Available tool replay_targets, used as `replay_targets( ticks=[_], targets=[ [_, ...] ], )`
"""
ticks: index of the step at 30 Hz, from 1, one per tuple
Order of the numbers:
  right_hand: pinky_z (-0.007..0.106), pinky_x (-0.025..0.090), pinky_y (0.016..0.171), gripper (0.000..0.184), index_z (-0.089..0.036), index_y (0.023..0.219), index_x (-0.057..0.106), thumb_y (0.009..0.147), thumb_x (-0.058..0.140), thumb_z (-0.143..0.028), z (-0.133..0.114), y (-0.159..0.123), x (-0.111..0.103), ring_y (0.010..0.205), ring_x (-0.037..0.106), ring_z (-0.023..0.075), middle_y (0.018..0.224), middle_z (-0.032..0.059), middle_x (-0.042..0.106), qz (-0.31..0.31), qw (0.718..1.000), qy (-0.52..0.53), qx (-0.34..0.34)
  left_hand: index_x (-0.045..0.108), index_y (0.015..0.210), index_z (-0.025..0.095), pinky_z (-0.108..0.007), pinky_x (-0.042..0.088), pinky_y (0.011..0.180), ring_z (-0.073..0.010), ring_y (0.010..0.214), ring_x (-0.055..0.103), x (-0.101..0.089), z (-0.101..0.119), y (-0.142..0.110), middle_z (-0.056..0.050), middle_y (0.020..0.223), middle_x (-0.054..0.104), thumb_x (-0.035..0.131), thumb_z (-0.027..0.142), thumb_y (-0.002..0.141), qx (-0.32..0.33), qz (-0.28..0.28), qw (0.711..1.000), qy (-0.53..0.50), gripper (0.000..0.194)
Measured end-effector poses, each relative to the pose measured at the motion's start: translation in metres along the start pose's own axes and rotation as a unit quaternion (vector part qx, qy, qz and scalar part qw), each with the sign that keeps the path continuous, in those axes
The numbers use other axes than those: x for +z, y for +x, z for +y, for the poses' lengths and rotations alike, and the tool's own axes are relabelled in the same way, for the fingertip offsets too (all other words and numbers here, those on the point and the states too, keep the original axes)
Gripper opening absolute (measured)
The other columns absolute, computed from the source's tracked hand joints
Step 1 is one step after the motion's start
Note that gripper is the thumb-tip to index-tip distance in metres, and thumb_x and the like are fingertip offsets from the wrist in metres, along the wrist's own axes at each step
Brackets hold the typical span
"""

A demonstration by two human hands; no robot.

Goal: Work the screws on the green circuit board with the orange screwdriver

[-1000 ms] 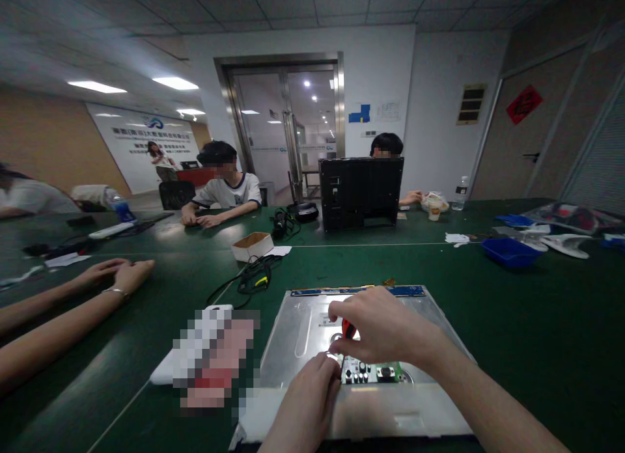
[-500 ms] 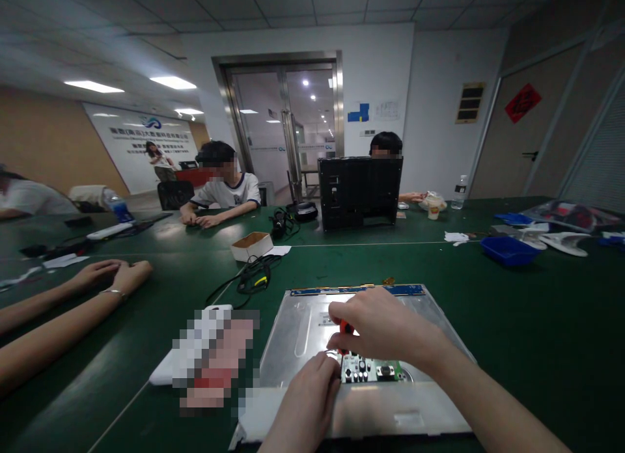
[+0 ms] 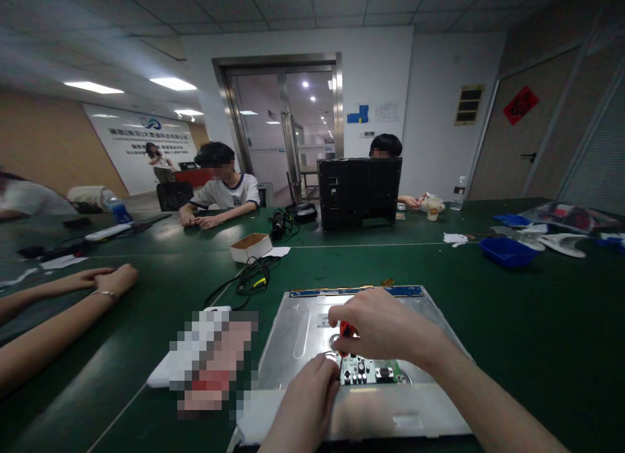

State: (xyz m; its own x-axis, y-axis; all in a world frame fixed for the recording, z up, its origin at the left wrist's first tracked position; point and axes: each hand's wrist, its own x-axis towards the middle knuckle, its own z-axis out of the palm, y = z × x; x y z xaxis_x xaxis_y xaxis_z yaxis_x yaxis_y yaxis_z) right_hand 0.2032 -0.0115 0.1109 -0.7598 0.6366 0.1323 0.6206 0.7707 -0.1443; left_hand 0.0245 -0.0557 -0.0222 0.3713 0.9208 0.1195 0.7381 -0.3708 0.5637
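In front of me lies a flat metal display panel (image 3: 288, 349), with a green circuit board (image 3: 371, 370) on it and a blue strip along its far edge. My right hand (image 3: 385, 323) is closed around the red handle of a screwdriver (image 3: 346, 332). The screwdriver points down at the board's left end, where its tip is hard to make out. Close beside the shaft, my left hand (image 3: 312, 391) rests on the panel with its fingers bent and pressed together. What those fingers pinch, if anything, is hidden.
Left of the panel are a white device (image 3: 180, 352) and a blurred pink item (image 3: 219, 365). Beyond lie black cables (image 3: 251, 277), a small open box (image 3: 250, 248) and an upright black monitor (image 3: 360, 192). A blue tray (image 3: 508, 251) is at right; another person's hands (image 3: 110, 284) rest at left.
My hands stay almost in place, the screwdriver still at the board's left end. The other person's hands at the left have shifted slightly further left.
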Motion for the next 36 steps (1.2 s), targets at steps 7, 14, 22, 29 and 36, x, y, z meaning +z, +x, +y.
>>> replay_targets(
  ticks=[7,14,22,29,36],
  targets=[
    [0.028,0.036,0.060,0.030,-0.019,0.108,0.057,0.078,0.057,-0.021,0.000,-0.008,-0.002,0.081,0.064,0.0204,0.098,0.0061,0.070,0.002,0.998,0.050,-0.038,0.057,0.090,0.018,-0.032,0.042,0.077,-0.0231,0.090,0.057,0.000,0.003,0.001,-0.009,0.099,0.062,0.041,0.009,0.086,0.000,-0.004,1.000,0.003,0.018],
    [0.028,0.036,0.061,0.022,-0.021,0.105,0.060,0.084,0.058,-0.027,-0.001,-0.001,0.002,0.081,0.065,0.0203,0.094,0.0040,0.072,0.011,0.999,0.027,-0.018,0.058,0.090,0.019,-0.030,0.043,0.077,-0.0212,0.088,0.057,-0.004,0.007,0.000,-0.009,0.098,0.062,0.041,0.012,0.087,-0.026,-0.009,1.000,-0.008,0.018],
    [0.030,0.039,0.064,0.040,-0.022,0.120,0.056,0.083,0.060,-0.036,-0.001,-0.003,0.000,0.089,0.065,0.0242,0.101,0.0056,0.071,0.010,0.999,0.039,-0.018,0.059,0.090,0.019,-0.030,0.044,0.078,-0.0215,0.088,0.059,-0.002,0.005,0.000,-0.009,0.099,0.064,0.042,0.011,0.087,-0.011,0.008,1.000,-0.024,0.019],
    [0.029,0.039,0.064,0.043,-0.018,0.120,0.054,0.077,0.054,-0.019,-0.001,-0.006,0.000,0.088,0.065,0.0228,0.104,0.0082,0.070,0.010,0.998,0.042,-0.034,0.060,0.087,0.019,-0.029,0.045,0.077,-0.0220,0.088,0.061,-0.005,0.009,0.001,-0.008,0.096,0.065,0.043,0.010,0.085,-0.022,0.007,1.000,-0.013,0.020],
    [0.028,0.036,0.060,0.032,-0.022,0.114,0.060,0.083,0.056,-0.029,-0.005,0.001,0.004,0.078,0.066,0.0222,0.086,0.0045,0.073,0.011,1.000,0.008,-0.007,0.060,0.091,0.019,-0.029,0.045,0.080,-0.0222,0.091,0.060,-0.006,0.009,0.002,-0.009,0.099,0.064,0.044,0.012,0.085,-0.009,0.007,1.000,-0.015,0.018]
  ],
)
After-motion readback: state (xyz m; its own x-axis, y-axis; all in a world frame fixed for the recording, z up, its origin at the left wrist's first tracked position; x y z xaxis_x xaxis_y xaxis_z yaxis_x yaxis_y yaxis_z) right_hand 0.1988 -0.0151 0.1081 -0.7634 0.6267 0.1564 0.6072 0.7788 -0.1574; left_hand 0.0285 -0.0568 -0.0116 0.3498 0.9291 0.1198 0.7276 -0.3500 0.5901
